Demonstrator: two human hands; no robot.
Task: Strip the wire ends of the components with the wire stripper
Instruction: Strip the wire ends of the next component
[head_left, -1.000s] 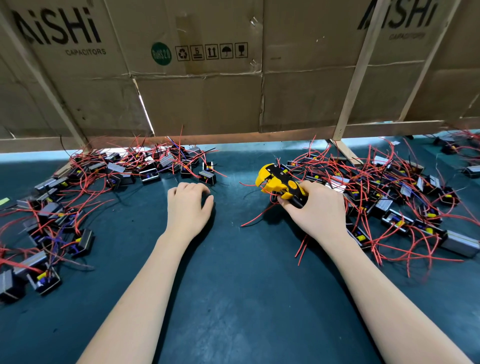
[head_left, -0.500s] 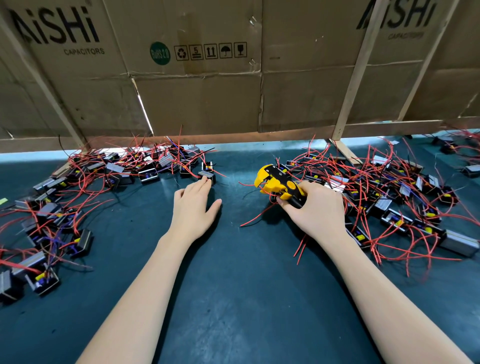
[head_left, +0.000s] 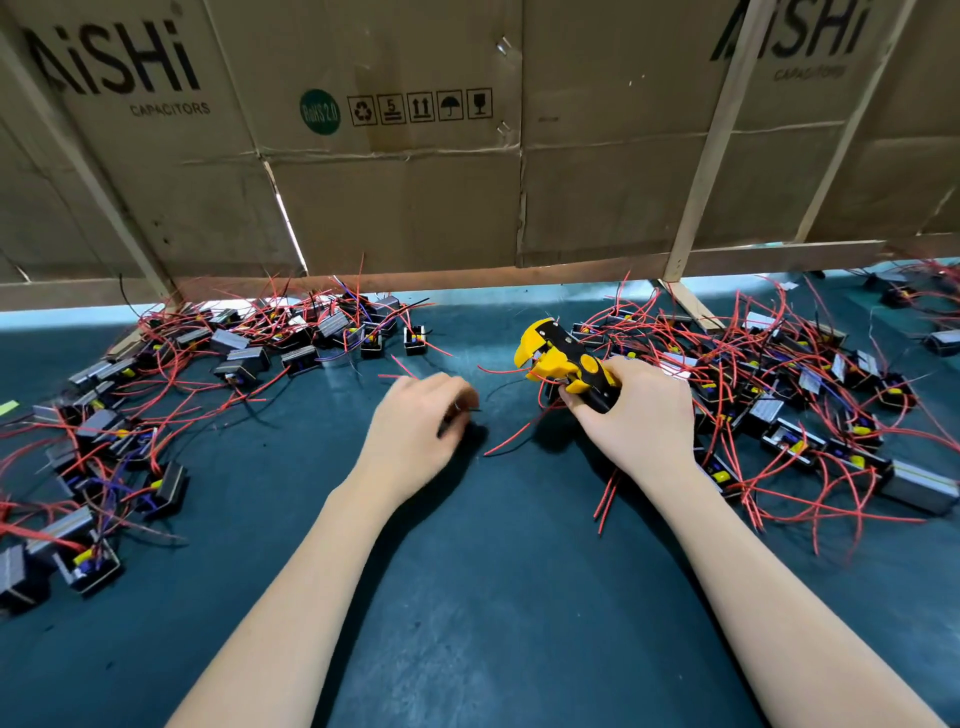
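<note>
My right hand grips the black handles of the yellow and black wire stripper, whose jaws point left above the mat. My left hand hovers just left of it, blurred, fingers loosely curled downward with nothing seen in them. A small black component with red wires stands just beyond the left hand, at the edge of the left pile of components. Another pile of components with red wires lies to the right, partly behind my right hand. A loose red wire lies between the hands.
A dark green mat covers the table. A cardboard wall with wooden battens closes the far edge. More components lie at the far right, and several stand at the left edge.
My left hand reached forward to the small component at the left pile's edge, then drew back towards me and curled its fingers. The right hand and stripper barely moved.
</note>
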